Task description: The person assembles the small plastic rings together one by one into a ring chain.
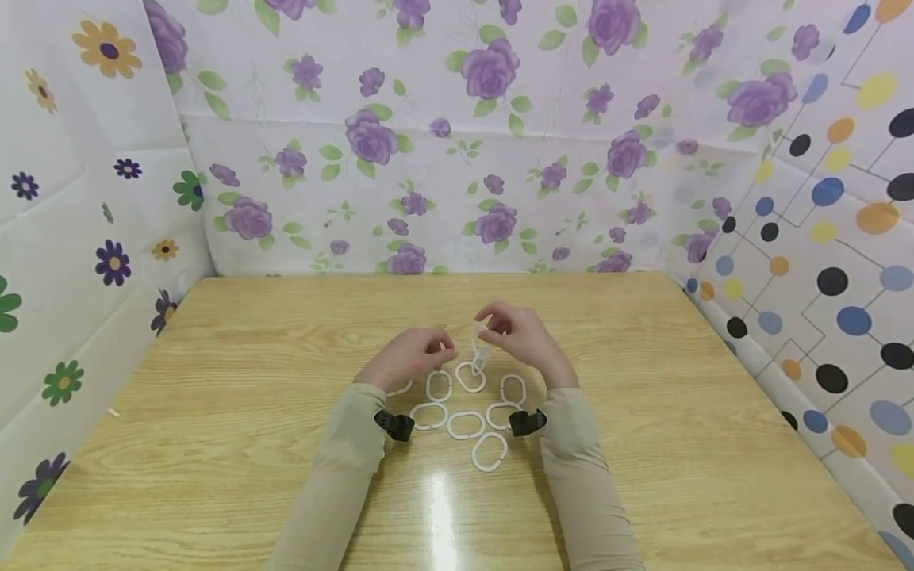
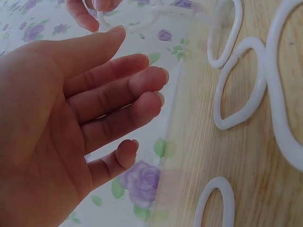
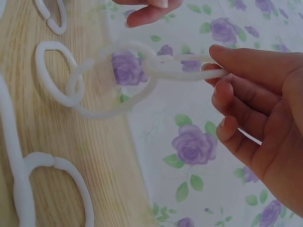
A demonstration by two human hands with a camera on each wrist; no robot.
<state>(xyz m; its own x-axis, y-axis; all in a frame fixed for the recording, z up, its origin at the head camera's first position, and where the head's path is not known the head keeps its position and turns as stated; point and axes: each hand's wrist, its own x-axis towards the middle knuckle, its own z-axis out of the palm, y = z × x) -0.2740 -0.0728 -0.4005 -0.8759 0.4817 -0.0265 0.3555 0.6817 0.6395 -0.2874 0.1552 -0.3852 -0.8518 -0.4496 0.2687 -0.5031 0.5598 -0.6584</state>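
Note:
My right hand (image 1: 524, 337) is raised over the table and pinches a white oval curtain ring (image 3: 187, 76) between thumb and index finger. Through that ring hangs a second white ring (image 3: 102, 114), which is linked in turn to a third ring (image 3: 51, 45) low at the tabletop. To the left, my left hand (image 1: 410, 353) hovers with relaxed, slightly bent fingers and nothing in its grasp, as the left wrist view (image 2: 42, 118) shows. Its thumb points toward the raised rings. Part of one ring by the left wrist is hidden behind that hand.
Several loose white rings lie between my forearms on the wooden table (image 1: 214, 444), among them a front ring (image 1: 474, 454) and a ring near the right wrist (image 1: 502, 388). A tiny white piece (image 1: 113, 412) sits far left. Patterned cloth (image 1: 443, 198) hangs behind the table.

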